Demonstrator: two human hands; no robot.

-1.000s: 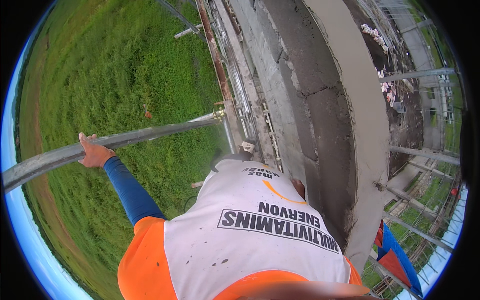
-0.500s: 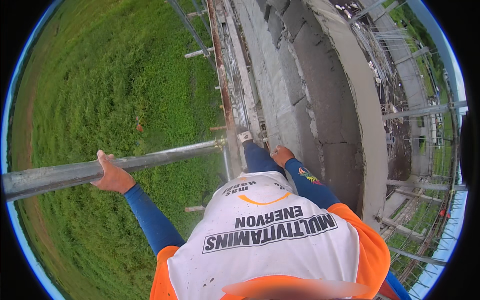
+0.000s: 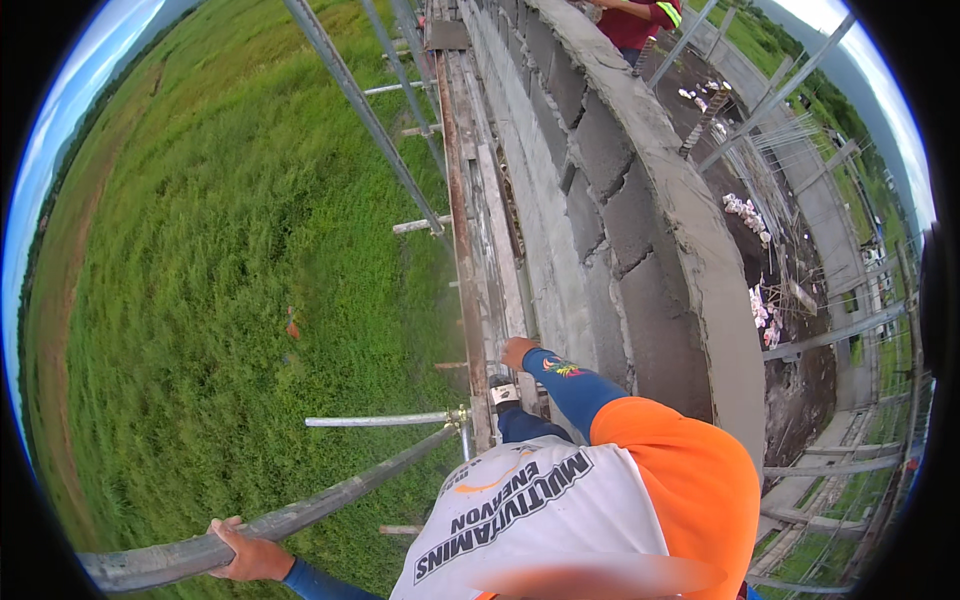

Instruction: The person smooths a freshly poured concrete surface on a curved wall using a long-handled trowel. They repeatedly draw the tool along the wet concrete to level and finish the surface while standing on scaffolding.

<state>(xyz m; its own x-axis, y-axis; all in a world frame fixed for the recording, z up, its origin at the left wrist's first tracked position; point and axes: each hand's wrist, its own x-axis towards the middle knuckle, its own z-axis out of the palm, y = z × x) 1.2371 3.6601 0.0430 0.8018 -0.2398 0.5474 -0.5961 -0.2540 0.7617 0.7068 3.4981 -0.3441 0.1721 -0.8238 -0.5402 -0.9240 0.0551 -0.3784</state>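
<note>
Under left hand point(image 3: 250, 556), scaffold pipe point(image 3: 330, 499).

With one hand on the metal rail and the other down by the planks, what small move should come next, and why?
Probably keep the left hand gripping the scaffold rail and press the right hand flat on the wooden plank for support. The plank walkway is narrow, squeezed between the block wall and a drop to grass far below, so two firm holds seem wise.
</note>
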